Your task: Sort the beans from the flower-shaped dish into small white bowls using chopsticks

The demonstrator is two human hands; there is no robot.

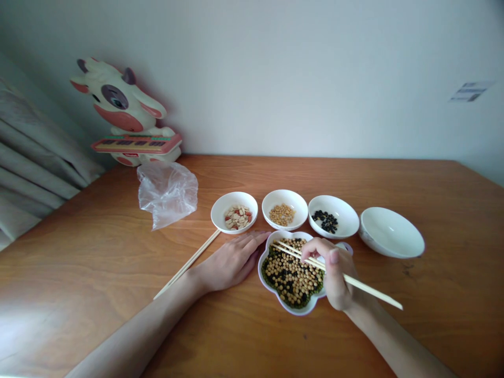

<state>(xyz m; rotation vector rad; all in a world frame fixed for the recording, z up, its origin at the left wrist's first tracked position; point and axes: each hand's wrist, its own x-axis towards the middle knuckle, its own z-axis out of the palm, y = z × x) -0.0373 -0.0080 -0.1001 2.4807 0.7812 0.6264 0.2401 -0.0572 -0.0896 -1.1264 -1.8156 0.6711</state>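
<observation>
You have a heaped mix of beans (289, 275), yellow, black and small green ones together, filling most of the flower-shaped dish (260, 273), which sits closest to you on the wooden table (79, 283). Just past it, three white bowls stand in a row: the first bowl (214, 212) holds pale seeds with red bits (237, 217), the second bowl (265, 205) yellow beans (282, 214), and the third bowl (313, 210) black beans (325, 221). Each holds only a small heap, so most of the food in view lies in the dish (whether those heaps came from the mix, you can't tell from here). A wider white bowl (389, 231) sits to their right. Your right hand (333, 270) is curled closed, pinching a pair of chopsticks (299, 255) with their tips over the mix, though whether they hold a bean is too small to tell. Your left hand (232, 261) lies open and flat on the table, fingers together, right by the dish, with a loose chopstick (187, 264) just beside it. Farther left are a crumpled plastic bag (167, 194) and a toy cow (118, 100)
</observation>
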